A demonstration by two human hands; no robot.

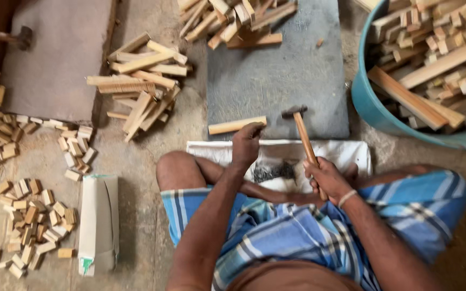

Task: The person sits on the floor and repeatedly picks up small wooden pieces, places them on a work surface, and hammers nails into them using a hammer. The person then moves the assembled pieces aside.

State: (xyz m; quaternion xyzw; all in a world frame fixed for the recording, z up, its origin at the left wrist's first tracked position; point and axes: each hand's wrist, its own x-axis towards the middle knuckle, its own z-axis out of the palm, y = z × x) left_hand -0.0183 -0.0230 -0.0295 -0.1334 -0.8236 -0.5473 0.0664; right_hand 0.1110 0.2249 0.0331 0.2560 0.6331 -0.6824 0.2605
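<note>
A white carton (98,223) with a small green mark at its lower corner lies flat on the concrete floor (141,215), left of the person's bare knee; it is long, rectangular and slightly creased. No other package or label shows.

The left hand (246,143) is closed over the right end of a pale wooden stick (237,125), fingers curled down on it, pressing it onto the near edge of a grey stone slab (287,81). The stick lies almost level along that edge, its left end poking just past the slab's near-left corner. The right hand (327,178) is wrapped tightly round the lower end of a hammer (304,134) with a light wooden handle and a dark metal head; the head rests on or just above the slab, close to the right of the stick's held end.

A white cloth (346,153) is spread at the slab's near edge, and a small heap of dark nails (273,171) sits on it between the two hands. More rough-sawn sticks (238,19) are piled at the slab's far edge, and another loose stack of sticks (144,86) lies off its left side. A teal plastic tub (370,105), round and smooth, stands to the right, full of wood offcuts. Short pale wooden blocks (33,221) are scattered on the floor at far left.
</note>
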